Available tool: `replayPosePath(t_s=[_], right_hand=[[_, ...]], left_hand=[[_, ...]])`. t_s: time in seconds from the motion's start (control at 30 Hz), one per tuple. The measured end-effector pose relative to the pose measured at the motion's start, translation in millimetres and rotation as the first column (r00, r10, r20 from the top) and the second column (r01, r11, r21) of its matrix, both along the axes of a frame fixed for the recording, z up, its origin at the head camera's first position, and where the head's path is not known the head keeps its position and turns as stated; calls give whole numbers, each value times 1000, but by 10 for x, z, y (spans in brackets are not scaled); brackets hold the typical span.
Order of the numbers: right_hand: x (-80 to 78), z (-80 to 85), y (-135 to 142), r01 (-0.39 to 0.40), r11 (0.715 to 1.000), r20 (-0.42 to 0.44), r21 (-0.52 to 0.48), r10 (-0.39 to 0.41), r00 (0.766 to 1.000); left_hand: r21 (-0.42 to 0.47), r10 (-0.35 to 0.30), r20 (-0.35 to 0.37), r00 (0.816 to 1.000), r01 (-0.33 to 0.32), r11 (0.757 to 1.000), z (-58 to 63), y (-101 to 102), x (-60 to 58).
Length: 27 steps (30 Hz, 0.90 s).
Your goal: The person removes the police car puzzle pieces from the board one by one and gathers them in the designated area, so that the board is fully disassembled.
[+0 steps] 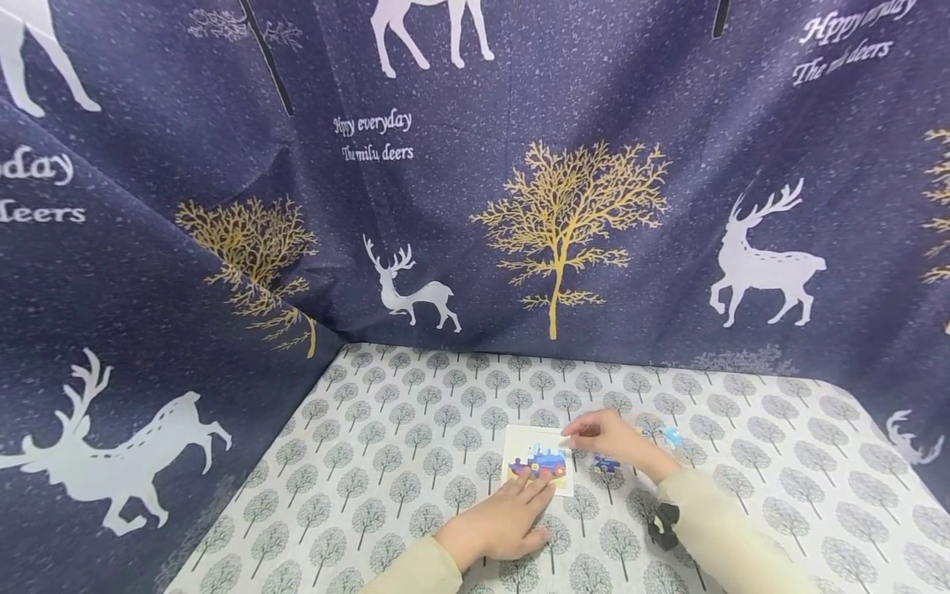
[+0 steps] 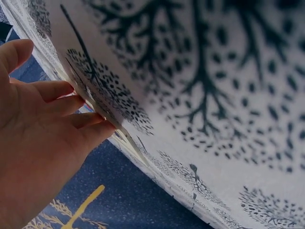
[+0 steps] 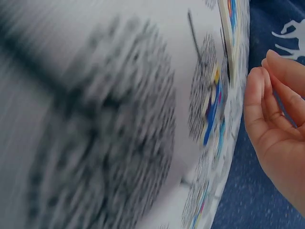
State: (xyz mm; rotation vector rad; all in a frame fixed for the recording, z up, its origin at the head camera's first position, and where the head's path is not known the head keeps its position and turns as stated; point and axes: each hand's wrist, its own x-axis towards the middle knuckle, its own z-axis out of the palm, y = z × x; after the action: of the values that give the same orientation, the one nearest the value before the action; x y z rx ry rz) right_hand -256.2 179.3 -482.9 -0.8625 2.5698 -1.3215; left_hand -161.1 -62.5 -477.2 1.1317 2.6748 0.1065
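Note:
A square picture board (image 1: 562,483) with a blue train and a pale border lies flat on the patterned cloth. My left hand (image 1: 512,518) rests its outstretched fingertips on the board's lower part; the left wrist view shows this hand (image 2: 45,124) side-on at the board's edge (image 2: 131,145). Over the upper right corner hovers my right hand (image 1: 612,436), fingers softly bent. In the right wrist view this hand (image 3: 279,102) has thumb and fingertips close together, with nothing visible between them. A small blue printed piece (image 1: 606,464) lies right of the board, beneath the right hand.
A light-blue piece (image 1: 671,436) lies beyond the right wrist. The cloth (image 1: 416,462) has a grey tree print. A dark blue curtain (image 1: 445,198) with deer and golden trees hangs behind and along the left side. A black object (image 1: 663,525) shows by the right sleeve.

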Motion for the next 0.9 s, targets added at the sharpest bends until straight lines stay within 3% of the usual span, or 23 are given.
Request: replayPosePath(t_s=[0.17, 0.43, 0.9], right_hand=[[-40, -8, -189, -40, 999, 39, -5, 40, 998], [-55, -32, -392, -82, 996, 72, 29, 80, 994], [-52, -67, -469, -29, 996, 115, 89, 19, 993]], left_hand=[[-7, -5, -19, 1000, 5, 1000, -43, 5, -11], [-8, -8, -14, 1000, 8, 1000, -8, 11, 2], [-16, -4, -12, 1000, 3, 1000, 17, 12, 3]])
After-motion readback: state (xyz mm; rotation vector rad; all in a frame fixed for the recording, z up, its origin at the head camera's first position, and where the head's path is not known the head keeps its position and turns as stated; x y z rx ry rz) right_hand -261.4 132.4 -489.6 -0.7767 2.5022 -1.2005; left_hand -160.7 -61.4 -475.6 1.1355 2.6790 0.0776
